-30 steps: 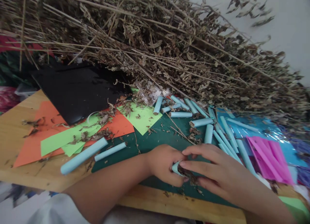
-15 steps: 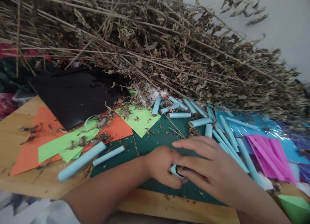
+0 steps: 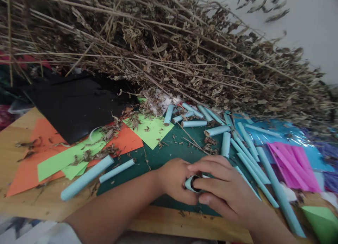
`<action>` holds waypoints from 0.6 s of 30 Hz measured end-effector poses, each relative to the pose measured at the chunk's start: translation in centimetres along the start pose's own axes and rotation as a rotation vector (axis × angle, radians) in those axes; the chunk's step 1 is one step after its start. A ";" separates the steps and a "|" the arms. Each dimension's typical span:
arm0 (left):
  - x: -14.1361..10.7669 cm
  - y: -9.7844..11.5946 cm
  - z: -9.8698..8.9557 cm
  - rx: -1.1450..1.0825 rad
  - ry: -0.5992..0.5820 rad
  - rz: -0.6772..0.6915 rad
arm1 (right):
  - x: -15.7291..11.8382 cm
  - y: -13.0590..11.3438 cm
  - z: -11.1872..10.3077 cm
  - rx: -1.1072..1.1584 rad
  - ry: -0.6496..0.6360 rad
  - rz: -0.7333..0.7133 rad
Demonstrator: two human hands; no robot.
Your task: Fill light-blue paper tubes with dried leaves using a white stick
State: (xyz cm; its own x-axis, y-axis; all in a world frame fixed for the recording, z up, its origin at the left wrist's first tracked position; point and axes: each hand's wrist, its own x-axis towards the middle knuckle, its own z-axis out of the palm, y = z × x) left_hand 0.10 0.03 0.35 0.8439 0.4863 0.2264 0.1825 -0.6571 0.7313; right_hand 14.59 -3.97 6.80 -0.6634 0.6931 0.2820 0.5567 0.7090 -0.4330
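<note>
My left hand [image 3: 175,180] is closed around a short light blue paper tube [image 3: 188,184], whose open end faces up and to the right. Most of the tube is hidden inside the fist. My right hand [image 3: 224,186] is over that end with its fingers apart, the index fingertip poking into the opening. Its thumb stands a little away from the tube. Dark dried leaf bits showed at the opening a moment before; the finger now covers much of it. Both hands are above a dark green mat [image 3: 182,145] strewn with leaf crumbs.
Many light blue paper tubes [image 3: 245,142] lie right of the mat, two more left. Dried leafy stalks [image 3: 171,54] heap across the back. Orange paper [image 3: 23,170], green paper [image 3: 151,129], a black sheet [image 3: 76,107] and pink paper [image 3: 293,163] surround the mat.
My right thumb has moved away from the tube's rim, and the index finger has gone into the opening. My left hand keeps its hold. The whole view has shifted slightly.
</note>
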 end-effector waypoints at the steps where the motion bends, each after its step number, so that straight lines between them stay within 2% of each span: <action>1: 0.1 0.0 0.0 0.000 0.000 -0.006 | -0.1 0.1 0.0 -0.011 -0.016 -0.004; 4: 0.3 0.0 0.0 -0.066 0.015 0.020 | -0.2 -0.1 -0.4 -0.087 -0.120 0.037; 7: 0.3 -0.1 0.0 -0.179 0.032 0.114 | 0.4 -0.9 -0.8 -0.168 -0.275 0.107; 11: -0.1 -0.1 0.0 -0.313 0.136 0.202 | 2.2 -2.2 -1.1 -0.227 -0.357 0.119; 15: -0.2 0.2 -0.3 -0.324 0.197 0.147 | 3.5 -2.4 -1.6 -0.234 -0.421 0.068; 18: 0.1 0.3 -0.3 -0.256 0.123 0.081 | 2.6 -1.7 -2.3 -0.169 -0.387 0.068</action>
State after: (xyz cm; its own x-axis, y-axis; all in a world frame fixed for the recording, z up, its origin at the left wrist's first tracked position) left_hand 0.03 0.07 0.79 0.7801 0.5145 0.3559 -0.0294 -0.5381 0.8424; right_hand 13.05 -3.10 10.24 -0.7431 0.6619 -0.0983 0.6584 0.6970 -0.2840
